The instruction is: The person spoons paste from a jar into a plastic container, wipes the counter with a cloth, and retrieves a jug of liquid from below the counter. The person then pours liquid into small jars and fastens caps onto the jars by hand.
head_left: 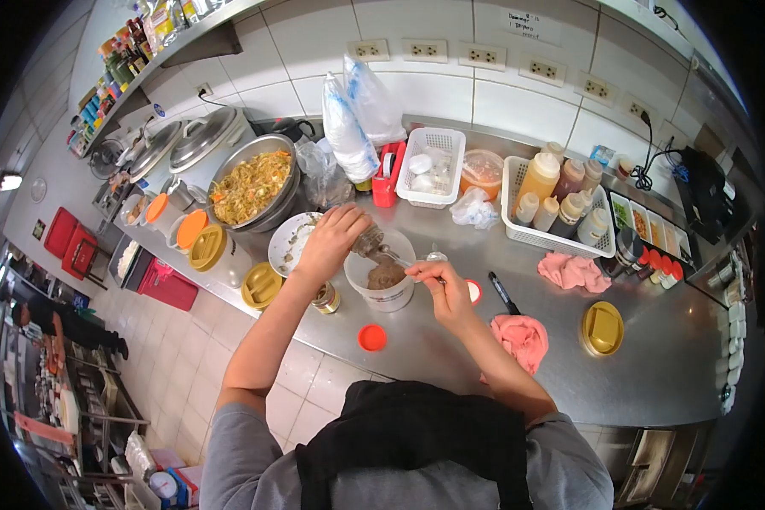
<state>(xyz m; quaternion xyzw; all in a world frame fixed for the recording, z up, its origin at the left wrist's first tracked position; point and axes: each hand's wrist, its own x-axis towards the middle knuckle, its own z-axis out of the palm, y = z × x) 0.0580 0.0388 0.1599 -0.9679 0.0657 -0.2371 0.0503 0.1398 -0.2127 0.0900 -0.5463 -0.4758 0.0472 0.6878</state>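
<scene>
Tilted over a white plastic tub [381,299] is a small glass jar [369,241], with my left hand [335,240] closed around it. My right hand [442,287] grips a spoon [390,254], whose head is at the jar's mouth. Brown paste-like stuff [387,274] lies inside the tub. Left of the tub sits a white bowl [286,244] with dark residue, partly hidden by my left hand. A second small jar [326,298] stands below my left wrist. An orange-red lid [371,337] lies on the steel counter in front of the tub.
A big metal bowl of noodles [253,189] stands at the left, near lidded containers [206,249]. Behind are a white basket [432,180] and a basket of sauce bottles [561,241]. A pink cloth [519,338], marker [503,293] and yellow lid [603,329] lie rightward.
</scene>
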